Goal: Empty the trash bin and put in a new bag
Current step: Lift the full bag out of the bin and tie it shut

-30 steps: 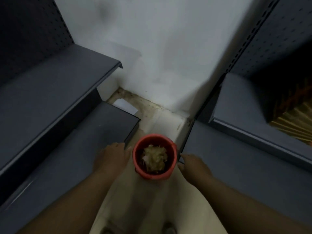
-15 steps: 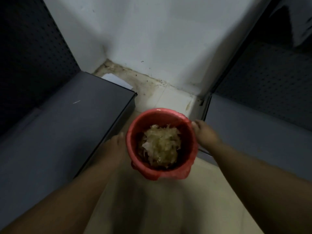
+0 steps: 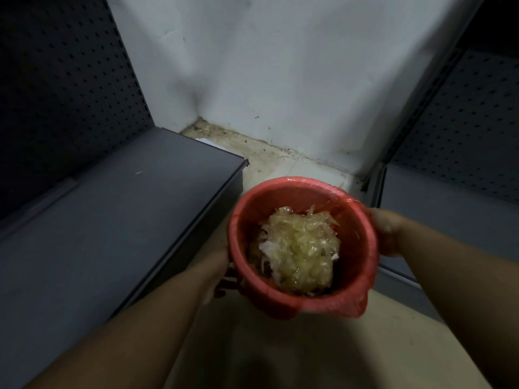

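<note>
A small round trash bin (image 3: 362, 265) lined with a red plastic bag fills the middle of the view, held up off the floor between my hands. Inside it lies a heap of pale yellowish crumpled trash (image 3: 300, 248). My left hand (image 3: 217, 265) grips the bin's left side and is mostly hidden behind its rim. On the right side my right hand (image 3: 384, 231) clasps the bin just under the rim. The red bag's edge hangs loose over the near right of the rim.
A grey metal shelf (image 3: 126, 220) runs along the left under a dark perforated back panel (image 3: 61, 80). Another grey shelf (image 3: 449, 203) stands at the right. A white wall (image 3: 280, 66) meets a dirty tiled floor corner (image 3: 269, 155) ahead; beige floor (image 3: 280, 355) lies below.
Both hands closed on the bin and lifted it from the floor toward me; it looks much larger now. The view has dropped lower and nearer the corner.
</note>
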A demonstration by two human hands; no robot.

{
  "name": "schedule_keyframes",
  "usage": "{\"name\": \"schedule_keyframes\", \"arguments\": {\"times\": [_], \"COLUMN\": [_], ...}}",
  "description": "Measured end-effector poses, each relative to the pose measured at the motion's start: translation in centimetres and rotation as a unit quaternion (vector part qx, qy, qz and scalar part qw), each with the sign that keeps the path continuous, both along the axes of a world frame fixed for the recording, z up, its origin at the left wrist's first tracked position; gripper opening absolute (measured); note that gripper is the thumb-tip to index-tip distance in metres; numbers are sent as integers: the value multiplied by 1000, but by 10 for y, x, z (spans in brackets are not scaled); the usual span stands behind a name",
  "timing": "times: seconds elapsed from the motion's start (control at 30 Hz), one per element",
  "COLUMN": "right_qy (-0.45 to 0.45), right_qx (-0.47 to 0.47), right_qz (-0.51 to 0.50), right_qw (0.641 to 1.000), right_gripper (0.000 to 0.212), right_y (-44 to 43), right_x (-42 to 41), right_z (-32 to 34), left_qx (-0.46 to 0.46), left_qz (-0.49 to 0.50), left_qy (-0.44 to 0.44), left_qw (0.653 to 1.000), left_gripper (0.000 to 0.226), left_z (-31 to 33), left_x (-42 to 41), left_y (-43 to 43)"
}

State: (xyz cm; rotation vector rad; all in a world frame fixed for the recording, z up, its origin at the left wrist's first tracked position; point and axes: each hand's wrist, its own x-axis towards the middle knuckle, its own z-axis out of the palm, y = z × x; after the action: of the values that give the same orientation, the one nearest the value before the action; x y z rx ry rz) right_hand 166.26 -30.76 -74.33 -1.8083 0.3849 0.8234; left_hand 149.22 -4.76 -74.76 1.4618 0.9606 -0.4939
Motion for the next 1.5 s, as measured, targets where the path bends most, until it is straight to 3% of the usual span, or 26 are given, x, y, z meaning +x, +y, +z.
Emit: {"name": "schedule_keyframes", "arguments": {"times": [0.17,0.37,0.47,0.63,0.73,0.87,1.13,1.33,1.43,1.5], "right_qy": [-6,-73,-89,-147,-183,-226,-322,-346,-361,-367], "right_qx": [14,-61,-95,-135,-103,-52,79,169,195,166], "right_qz": [-32,-30,-4,3,-24,-66,-131,-139,-116,-61], "right_qw": [999,995,991,980,977,970,934,912,905,913], "right_gripper": [39,19,27,26,36,15,18,36,28,19], "right_y": [2,-5,-3,4,10,25,51,49,38,30], "right_x": [-7,-10,-14,-15,-12,-15,-27,-37,-40,-43], "right_z": [4,30,51,78,88,100,116,136,149,158], "left_qx": [-31,-112,-95,-77,-66,-9,72,26,2,46], "left_qz": [40,53,60,76,102,95,50,49,31,-50], "left_qy": [-49,-57,-30,-35,-95,-197,-283,-361,-420,-450], "left_qw": [998,991,993,993,988,976,955,931,907,890], "left_gripper": [34,31,13,15,15,19,9,21,31,36], "left_z": [0,7,13,37,62,91,112,115,119,122], "left_x": [-6,-15,-16,-9,1,13,33,43,50,51], "left_y": [-8,0,13,28,24,11,-15,-20,-15,-10]}}
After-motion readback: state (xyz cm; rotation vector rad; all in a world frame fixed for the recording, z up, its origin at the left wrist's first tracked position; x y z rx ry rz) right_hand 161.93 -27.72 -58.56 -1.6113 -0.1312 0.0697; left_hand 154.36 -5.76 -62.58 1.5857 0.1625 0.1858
